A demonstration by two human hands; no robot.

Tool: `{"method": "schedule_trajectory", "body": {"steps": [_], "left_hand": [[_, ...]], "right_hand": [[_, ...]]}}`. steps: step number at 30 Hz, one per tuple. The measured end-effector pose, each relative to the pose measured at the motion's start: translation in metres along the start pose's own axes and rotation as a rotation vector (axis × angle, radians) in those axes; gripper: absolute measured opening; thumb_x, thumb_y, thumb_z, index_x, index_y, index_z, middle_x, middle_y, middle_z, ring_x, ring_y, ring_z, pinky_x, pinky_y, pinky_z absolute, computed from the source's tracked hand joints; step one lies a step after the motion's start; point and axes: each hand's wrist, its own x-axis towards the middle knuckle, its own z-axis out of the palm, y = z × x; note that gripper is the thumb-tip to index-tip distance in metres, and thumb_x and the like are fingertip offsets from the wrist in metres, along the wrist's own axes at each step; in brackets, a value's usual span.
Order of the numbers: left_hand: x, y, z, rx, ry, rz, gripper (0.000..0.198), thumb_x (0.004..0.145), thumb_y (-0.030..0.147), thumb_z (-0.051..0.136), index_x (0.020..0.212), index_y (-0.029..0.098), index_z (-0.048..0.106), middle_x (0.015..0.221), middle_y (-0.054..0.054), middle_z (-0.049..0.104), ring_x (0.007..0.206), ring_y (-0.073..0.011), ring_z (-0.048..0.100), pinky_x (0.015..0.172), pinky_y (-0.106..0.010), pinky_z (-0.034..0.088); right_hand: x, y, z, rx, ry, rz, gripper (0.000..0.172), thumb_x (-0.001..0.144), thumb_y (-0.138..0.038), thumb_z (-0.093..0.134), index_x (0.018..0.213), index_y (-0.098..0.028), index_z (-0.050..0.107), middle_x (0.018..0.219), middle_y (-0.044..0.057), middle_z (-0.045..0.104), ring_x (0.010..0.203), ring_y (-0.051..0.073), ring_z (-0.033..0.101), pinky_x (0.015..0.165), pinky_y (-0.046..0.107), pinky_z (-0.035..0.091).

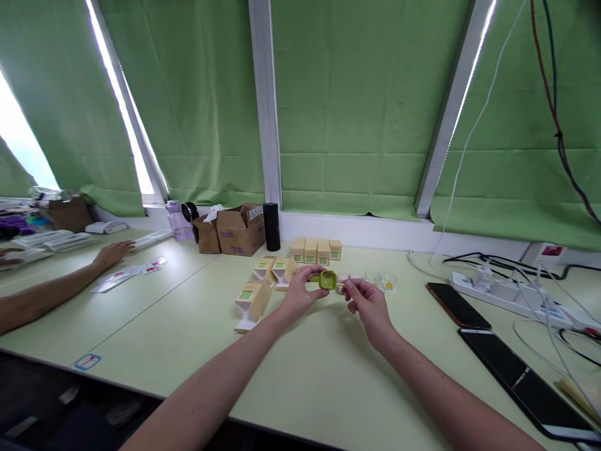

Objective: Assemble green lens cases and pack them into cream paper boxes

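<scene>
A small olive-green square cup (328, 280) is held above the table, its hollow side facing me. My left hand (304, 289) grips its left side between thumb and fingers. From the right, my right hand (367, 305) pinches a thin pale-yellow piece that meets the cup's edge; whether the two are joined I cannot tell. Close to my left hand lie opened tan cartons (252, 300) with white flaps and green labels. Beyond my hands stand several closed tan boxes (310, 250). Small clear round dishes (387, 280) with yellow bits sit behind my right hand.
Phones (459, 305) and a white power strip (498, 292) with tangled cables lie at the right. Cardboard boxes (237, 232), a black cylinder (271, 227) and a purple bottle (178, 220) stand at the back. Another person's arm (56, 288) reaches in from the left, near flat packets (123, 275).
</scene>
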Motion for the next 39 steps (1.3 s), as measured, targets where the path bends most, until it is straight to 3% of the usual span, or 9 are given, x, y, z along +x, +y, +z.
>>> {"method": "schedule_trajectory", "body": {"steps": [8,15,19,23,33,39], "left_hand": [[-0.004,0.001,0.001,0.016,-0.023,0.020,0.050,0.065,0.014,0.086,0.112,0.022,0.071,0.122,-0.010,0.065,0.112,-0.0266,0.065,0.106,-0.047,0.046],[-0.005,0.000,0.001,0.015,-0.039,0.023,0.049,0.066,0.015,0.087,0.112,0.023,0.071,0.122,-0.010,0.064,0.113,-0.0262,0.064,0.106,-0.048,0.047],[-0.006,0.002,0.001,0.026,-0.039,0.021,0.048,0.067,0.016,0.087,0.112,0.023,0.071,0.122,-0.010,0.063,0.114,-0.0261,0.064,0.107,-0.048,0.047],[-0.006,0.005,0.001,0.032,-0.042,0.026,0.046,0.068,0.015,0.086,0.111,0.022,0.071,0.122,-0.010,0.063,0.115,-0.0262,0.063,0.106,-0.048,0.047],[-0.007,0.010,0.003,0.062,-0.048,0.053,0.047,0.066,0.009,0.084,0.110,0.023,0.072,0.119,-0.009,0.063,0.114,-0.0259,0.062,0.106,-0.047,0.048],[-0.008,0.009,0.004,0.065,-0.057,0.116,0.047,0.068,0.010,0.084,0.110,0.025,0.072,0.117,-0.007,0.062,0.114,-0.0255,0.062,0.105,-0.046,0.049]], "right_hand": [[0.002,-0.003,-0.003,0.057,0.061,0.134,0.050,0.065,-0.065,0.083,0.069,-0.017,0.069,0.067,0.002,0.059,0.061,0.012,0.048,0.044,0.020,0.032],[0.001,-0.004,-0.003,0.105,0.016,0.117,0.049,0.066,-0.062,0.084,0.081,-0.018,0.070,0.068,0.000,0.062,0.054,0.012,0.056,0.042,0.021,0.039],[0.000,-0.005,-0.002,0.130,-0.027,0.055,0.049,0.066,-0.056,0.087,0.093,-0.018,0.073,0.079,0.004,0.070,0.068,0.018,0.068,0.053,0.028,0.054],[-0.002,-0.006,-0.001,0.123,-0.043,-0.027,0.044,0.067,-0.050,0.088,0.093,-0.019,0.073,0.081,0.005,0.072,0.074,0.020,0.069,0.059,0.031,0.058],[0.000,-0.004,0.001,0.039,-0.040,-0.157,0.031,0.067,-0.039,0.088,0.084,-0.020,0.071,0.075,0.003,0.069,0.064,0.017,0.063,0.052,0.030,0.054],[0.000,0.000,-0.003,-0.104,-0.032,-0.209,0.028,0.077,-0.040,0.079,0.098,-0.021,0.073,0.076,0.002,0.068,0.065,0.016,0.062,0.055,0.030,0.052]]}}
